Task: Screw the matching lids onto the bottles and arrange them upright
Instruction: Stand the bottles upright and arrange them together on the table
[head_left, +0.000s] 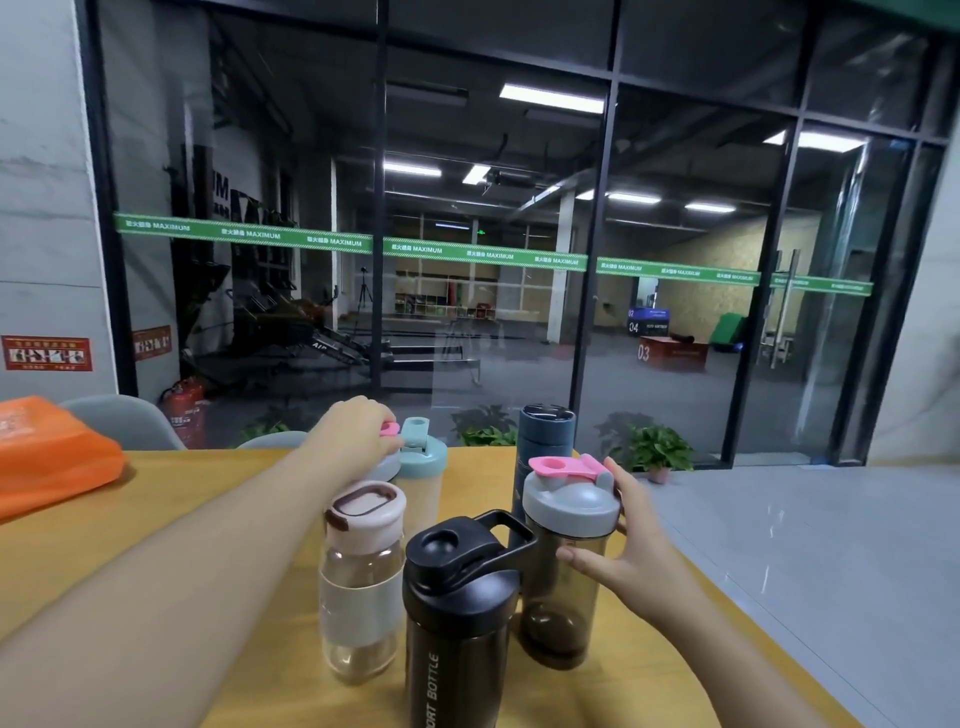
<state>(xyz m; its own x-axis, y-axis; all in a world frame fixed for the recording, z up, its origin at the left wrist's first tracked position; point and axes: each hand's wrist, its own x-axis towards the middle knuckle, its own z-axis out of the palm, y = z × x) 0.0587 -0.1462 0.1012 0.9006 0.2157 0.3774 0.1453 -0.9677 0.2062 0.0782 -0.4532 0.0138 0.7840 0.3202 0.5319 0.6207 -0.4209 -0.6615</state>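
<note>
Several lidded bottles stand upright on the wooden table (208, 499). My left hand (353, 436) grips the grey lid with a pink flap on a bottle (387, 465) at the back, mostly hidden by the hand. My right hand (631, 545) holds the smoky bottle with a grey and pink lid (569, 551), thumb on its body and fingers at the lid's right side. In front stands a black sport bottle (457, 623). To its left is a clear bottle with a pale pink lid (361, 577). Behind are a teal-lidded bottle (423, 467) and a dark blue bottle (545, 441).
An orange bag (47, 457) lies at the table's left end. Grey chair backs (124, 421) rise behind the table's far edge. The table's right edge drops to a grey tiled floor (810, 545). A glass wall and potted plants (657, 447) stand beyond.
</note>
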